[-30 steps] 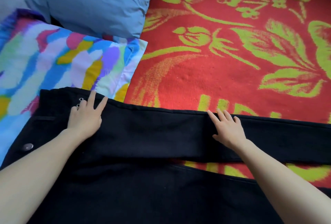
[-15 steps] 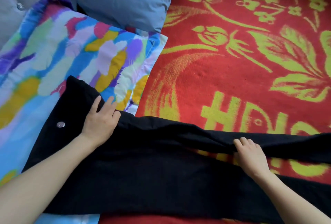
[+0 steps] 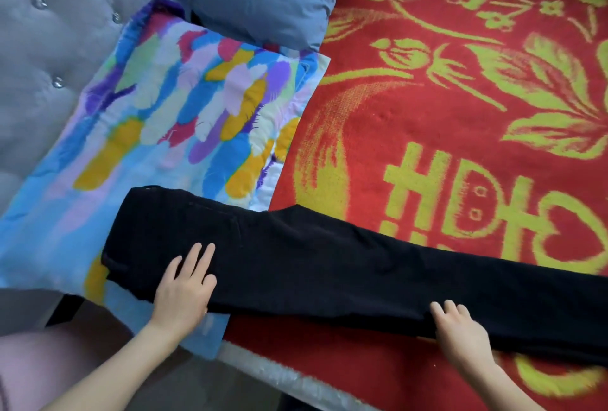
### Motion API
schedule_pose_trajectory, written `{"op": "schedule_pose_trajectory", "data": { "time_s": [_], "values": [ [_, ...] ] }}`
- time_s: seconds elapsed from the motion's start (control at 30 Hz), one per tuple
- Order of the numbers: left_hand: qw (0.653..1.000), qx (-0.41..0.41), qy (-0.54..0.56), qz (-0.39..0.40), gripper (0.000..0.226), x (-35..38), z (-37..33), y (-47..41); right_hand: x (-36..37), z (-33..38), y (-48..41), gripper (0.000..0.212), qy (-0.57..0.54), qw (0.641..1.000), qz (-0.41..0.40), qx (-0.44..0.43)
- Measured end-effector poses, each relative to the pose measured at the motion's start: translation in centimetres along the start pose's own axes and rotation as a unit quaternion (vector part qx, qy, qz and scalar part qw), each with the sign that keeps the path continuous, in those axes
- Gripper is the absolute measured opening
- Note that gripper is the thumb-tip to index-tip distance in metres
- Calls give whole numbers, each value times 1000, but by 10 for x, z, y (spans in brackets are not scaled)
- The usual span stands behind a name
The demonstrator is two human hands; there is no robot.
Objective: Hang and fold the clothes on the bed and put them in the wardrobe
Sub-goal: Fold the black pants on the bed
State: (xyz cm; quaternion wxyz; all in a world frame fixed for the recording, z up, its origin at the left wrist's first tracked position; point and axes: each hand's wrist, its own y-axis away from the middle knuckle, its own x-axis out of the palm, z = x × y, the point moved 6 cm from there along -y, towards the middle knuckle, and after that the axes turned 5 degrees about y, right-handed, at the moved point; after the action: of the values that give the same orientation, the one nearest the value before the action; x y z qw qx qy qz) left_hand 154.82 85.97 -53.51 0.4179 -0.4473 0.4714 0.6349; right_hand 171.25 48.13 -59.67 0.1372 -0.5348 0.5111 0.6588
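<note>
1. The trousers [image 3: 329,266] lie folded lengthwise into one long strip along the near edge of the bed [image 3: 289,376]. The waist is at the left end on the pillow [image 3: 184,121], and the legs run right over the blanket [image 3: 460,134] and out of view.
2. The left grip [image 3: 182,292] lies flat, fingers straight, pressing on the waist end; it holds nothing.
3. The right grip [image 3: 460,331] rests straight fingers on the strip's near edge, partway along the legs, and clasps nothing that I can see.
4. The long axis runs left to right, parallel to the near edge, so the next fold is likely crosswise, hem end brought over to the waist. The right grip is nearer the hem, and the left can pin the waist.
</note>
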Motion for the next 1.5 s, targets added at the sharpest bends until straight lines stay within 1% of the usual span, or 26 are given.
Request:
{"op": "schedule_pose_trajectory", "data": {
  "time_s": [0.07, 0.13, 0.17, 0.2, 0.23, 0.27, 0.33, 0.37, 0.43, 0.5, 0.63, 0.73, 0.8, 0.87, 0.9, 0.97, 1.03, 1.1, 1.17, 1.23, 1.27, 1.3, 1.37, 1.4, 1.47, 1.5],
  "values": [
    [999, -25, 8, 19, 24, 12, -2, 14, 0, -1, 2, 57, 31, 999, -2, 13],
    [995, -82, 26, 54, 38, 25, 4, 23, 14, -3, 3, 47, 40, 997, 50, 45],
    [991, -104, 34, 75, 45, 31, 3, 26, 26, -10, 5, 45, 31, 995, 77, 62],
    [987, -118, 43, 101, 52, 36, 4, 28, 33, -10, 6, 46, 3, 989, 129, 67],
    [983, -132, 50, 118, 59, 40, -1, 29, 41, -13, 10, 50, -25, 985, 159, 68],
    [979, -144, 50, 133, 69, 43, -4, 29, 43, -12, 10, 53, -42, 984, 164, 62],
    [980, -130, 46, 147, 88, 44, -25, 23, 45, -19, 17, 57, -54, 982, 171, 54],
    [984, -108, 45, 136, 93, 42, -38, 19, 47, -23, 19, 58, -52, 982, 173, 53],
    [988, -79, 31, 129, 94, 38, -67, 12, 53, -40, 25, 57, -54, 982, 167, 72],
    [990, -64, 26, 123, 86, 41, -93, 1, 58, -57, 30, 56, -63, 979, 165, 97],
    [989, -6, 17, 146, 80, 35, -153, -19, 66, -94, 42, 57, -84, 974, 162, 135],
    [987, 26, 23, 156, 76, 29, -196, -30, 74, -130, 56, 58, -143, 961, 140, 190],
    [984, 29, 26, 172, 74, 27, -215, -32, 76, -155, 63, 56, -198, 944, 105, 241],
    [980, 36, 24, 196, 72, 26, -232, -33, 76, -183, 67, 54, -272, 913, 54, 298],
    [977, 42, 22, 207, 72, 26, -241, -33, 77, -198, 68, 53, -323, 887, 25, 330],
    [972, 49, 20, 230, 72, 29, -258, -36, 80, -231, 69, 54, -418, 817, -34, 396],
    [965, 64, 18, 255, 71, 36, -278, -39, 83, -265, 68, 59, -474, 752, -76, 452],
    [956, 90, 18, 277, 69, 42, -299, -44, 88, -299, 66, 65, -494, 714, -103, 486],
    [950, 107, 14, 293, 66, 46, -315, -46, 97, -328, 60, 71, -505, 698, -97, 499],
    [951, 97, -2, 292, 65, 48, -320, -46, 105, -340, 51, 69, -533, 694, -63, 480],
    [953, 83, -11, 290, 64, 49, -324, -48, 110, -346, 48, 64, -542, 695, -42, 470],
    [956, 70, -16, 283, 63, 49, -326, -50, 112, -349, 46, 55, -535, 706, -26, 464],
    [962, 53, -22, 267, 61, 47, -327, -56, 117, -351, 44, 40, -507, 727, -13, 463],
    [964, 47, -26, 259, 60, 46, -328, -60, 122, -353, 44, 35, -501, 730, -8, 465],
    [966, 41, -34, 252, 57, 44, -327, -67, 127, -352, 44, 30, -516, 726, 7, 455],
    [966, 37, -32, 254, 54, 42, -328, -70, 130, -351, 45, 25, -542, 709, 10, 451]
  ]
}}
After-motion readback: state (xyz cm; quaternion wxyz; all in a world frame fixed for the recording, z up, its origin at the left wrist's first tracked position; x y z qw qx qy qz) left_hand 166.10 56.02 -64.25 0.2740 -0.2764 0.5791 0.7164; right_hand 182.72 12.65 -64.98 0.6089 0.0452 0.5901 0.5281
